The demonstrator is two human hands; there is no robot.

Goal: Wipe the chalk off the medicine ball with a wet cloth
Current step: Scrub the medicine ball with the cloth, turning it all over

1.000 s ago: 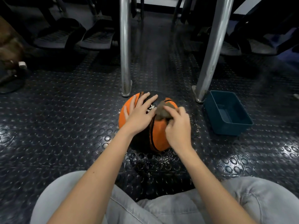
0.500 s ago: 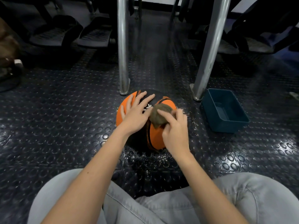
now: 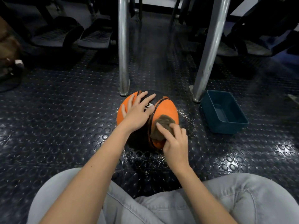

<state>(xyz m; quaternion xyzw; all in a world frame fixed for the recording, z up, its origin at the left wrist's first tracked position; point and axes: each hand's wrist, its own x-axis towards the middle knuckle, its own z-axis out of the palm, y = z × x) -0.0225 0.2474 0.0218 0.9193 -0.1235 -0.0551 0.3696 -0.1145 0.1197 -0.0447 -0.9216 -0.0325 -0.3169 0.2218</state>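
Person sat on a dark studded rubber floor (image 3: 64,126), grey-trousered knees (image 3: 242,199) at the bottom of the view. The medicine ball (image 3: 166,109), orange with black panels, rested on the floor just in front of the knees, close to the feet of two metal legs (image 3: 123,46). The left hand (image 3: 137,112) lay flat on the ball's top left, fingers straight and spread, gripping nothing; it looked to be steadying the ball. The right hand (image 3: 175,144) had its fingers bent over a bunched brown cloth (image 3: 161,126), holding the wad against the near right orange panel; its thumb was hidden. Fine droplets glinted on the floor around the ball's base, so the cloth was likely wet. A blue tub (image 3: 226,125) stood to the right, apart from the ball; could not tell whether it held water. Step in hand, by my reading: mid-wipe on the right panel. Small white marks (image 3: 149,105) showed on the black band by the left thumb; chalk or printing, could not tell. The next move probably called for firm pressure through the cloth, the left hand bracing so the round ball did not roll, then a turn of the ball to bring the hidden sides and those white marks under the cloth.
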